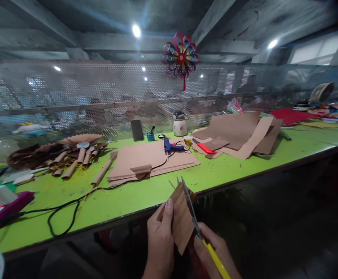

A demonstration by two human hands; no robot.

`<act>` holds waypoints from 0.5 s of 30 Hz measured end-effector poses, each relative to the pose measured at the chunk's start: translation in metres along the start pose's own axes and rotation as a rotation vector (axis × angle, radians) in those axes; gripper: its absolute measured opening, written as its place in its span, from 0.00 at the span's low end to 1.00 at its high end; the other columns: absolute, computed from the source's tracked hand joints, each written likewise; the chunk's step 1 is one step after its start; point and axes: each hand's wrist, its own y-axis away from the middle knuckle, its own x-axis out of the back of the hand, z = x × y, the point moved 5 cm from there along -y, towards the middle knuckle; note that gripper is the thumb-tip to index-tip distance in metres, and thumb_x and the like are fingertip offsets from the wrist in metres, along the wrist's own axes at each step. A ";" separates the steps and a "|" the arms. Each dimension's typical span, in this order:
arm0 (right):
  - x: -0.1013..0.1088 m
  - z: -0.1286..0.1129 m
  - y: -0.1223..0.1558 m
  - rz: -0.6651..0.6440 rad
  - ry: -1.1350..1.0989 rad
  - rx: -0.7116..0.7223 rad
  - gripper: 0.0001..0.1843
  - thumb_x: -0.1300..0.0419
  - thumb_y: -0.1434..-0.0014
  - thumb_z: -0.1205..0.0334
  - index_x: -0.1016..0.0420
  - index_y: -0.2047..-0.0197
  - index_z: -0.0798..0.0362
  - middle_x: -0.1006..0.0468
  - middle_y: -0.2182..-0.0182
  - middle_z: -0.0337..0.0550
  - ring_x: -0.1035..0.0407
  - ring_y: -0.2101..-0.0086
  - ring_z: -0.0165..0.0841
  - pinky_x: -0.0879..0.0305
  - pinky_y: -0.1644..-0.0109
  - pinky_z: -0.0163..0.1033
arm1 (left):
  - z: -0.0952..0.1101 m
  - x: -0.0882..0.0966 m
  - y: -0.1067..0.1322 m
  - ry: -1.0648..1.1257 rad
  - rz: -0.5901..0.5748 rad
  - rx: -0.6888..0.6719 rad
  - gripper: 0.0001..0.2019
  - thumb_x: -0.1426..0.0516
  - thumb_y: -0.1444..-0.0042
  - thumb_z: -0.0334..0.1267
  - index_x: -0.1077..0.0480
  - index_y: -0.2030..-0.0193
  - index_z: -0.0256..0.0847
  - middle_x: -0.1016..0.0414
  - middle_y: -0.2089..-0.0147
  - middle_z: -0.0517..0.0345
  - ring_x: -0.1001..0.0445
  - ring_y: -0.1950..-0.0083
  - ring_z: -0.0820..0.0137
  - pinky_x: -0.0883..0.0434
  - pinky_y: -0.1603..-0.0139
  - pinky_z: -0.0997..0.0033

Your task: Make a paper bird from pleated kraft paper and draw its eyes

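My left hand (160, 236) pinches a folded, pleated piece of brown paper (182, 219), thumb on its near face, just in front of the green table's edge. My right hand (215, 252) grips yellow-handled scissors (193, 217). Their open blades straddle the top edge of the pleated paper. Both hands are closed on what they hold.
The green table (122, 199) carries a stack of brown sheets (153, 157) with a blue glue gun (169, 146) and its black cord (70, 207), rolled paper tubes and fans (70, 155), loose brown sheets (238, 133), a red cutter (205, 147), and a jar (179, 124). Behind stands a perforated screen with a paper flower (180, 56).
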 end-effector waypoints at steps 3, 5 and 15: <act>-0.001 -0.007 0.000 0.036 0.045 0.053 0.28 0.46 0.43 0.37 0.26 0.56 0.55 0.34 0.76 0.39 0.39 0.75 0.29 0.37 0.68 0.34 | 0.002 0.000 -0.001 -0.042 -0.005 -0.038 0.22 0.37 0.51 0.50 0.23 0.57 0.33 0.21 0.64 0.50 0.24 0.61 0.61 0.27 0.61 0.69; -0.002 -0.011 0.000 0.026 0.064 0.063 0.29 0.47 0.43 0.37 0.26 0.55 0.55 0.30 0.74 0.41 0.36 0.73 0.31 0.34 0.65 0.35 | 0.003 0.002 -0.003 -0.098 -0.007 -0.081 0.20 0.38 0.50 0.50 0.23 0.58 0.34 0.21 0.65 0.51 0.24 0.61 0.61 0.28 0.60 0.70; 0.004 0.007 -0.005 -0.048 0.084 -0.044 0.33 0.45 0.47 0.32 0.23 0.58 0.54 0.29 0.77 0.41 0.33 0.73 0.34 0.32 0.67 0.36 | 0.009 0.009 -0.009 -0.467 0.008 -0.443 0.16 0.44 0.43 0.45 0.36 0.78 0.39 0.38 0.77 0.62 0.34 0.69 0.71 0.35 0.67 0.77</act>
